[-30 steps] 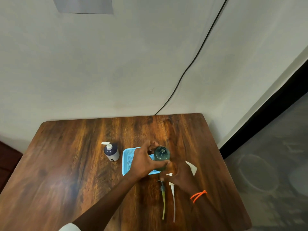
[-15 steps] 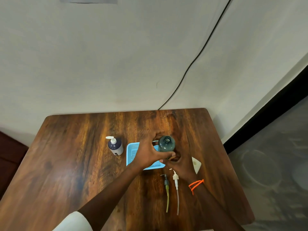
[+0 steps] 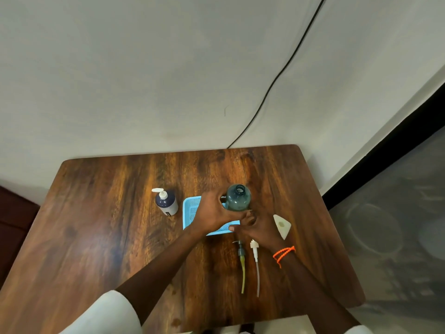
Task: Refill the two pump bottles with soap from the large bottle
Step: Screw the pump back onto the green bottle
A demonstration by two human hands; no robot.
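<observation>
A: Status? Where's the green bottle [image 3: 238, 198]?

B: Upright on the table [image 3: 108, 237], right of centre, at the far right corner of the blue tray [image 3: 190, 213]. Mouth open, pump off. Left hand [image 3: 212, 213] is wrapped around its left side and holding it. Right hand [image 3: 257, 227] sits low at the near side of the base, fingers curled in; can't tell whether it's gripping the bottle or something small, the view is blocked there.

A: Other parts?

B: 2 pumps with tubes lie flat near the person: green-tinted one [image 3: 241, 261] on the left, white one [image 3: 255, 263] beside it. Dark bottle with a white pump [image 3: 166, 203] stands left of the tray, pump on. White triangular piece [image 3: 281, 225] lies just right of the right hand, probably a funnel or cap, not sure.

A: Step in hand?

B: Looks like steadying the open bottle for filling. To do it well: keep the left hand low on the body, not over the mouth. Set the bottle flat, fully on or fully off the tray edge, so it won't rock. Keep the pump tubes clear of the pour line. I don't see the large supply bottle in frame.
</observation>
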